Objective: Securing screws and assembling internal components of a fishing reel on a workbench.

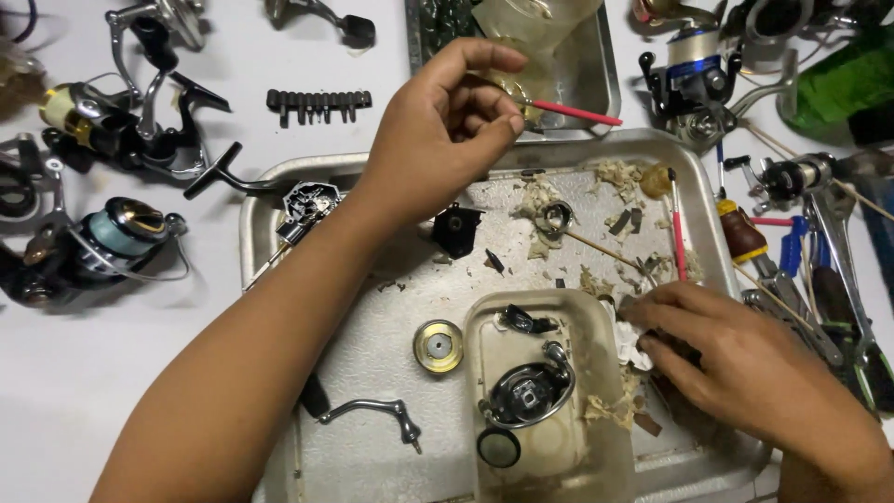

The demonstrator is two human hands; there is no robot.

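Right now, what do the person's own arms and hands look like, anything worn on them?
Both forearms are bare, with no sleeves in view. The left hand and right hand wear no gloves, and no rings, watch or bracelets show. The fingers look uncovered.

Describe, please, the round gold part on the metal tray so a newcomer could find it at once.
Start at the big metal tray, then its small inner tub. Just left of the tub lies the gold spool, a flat disc with a grey centre, the only gold round piece there.
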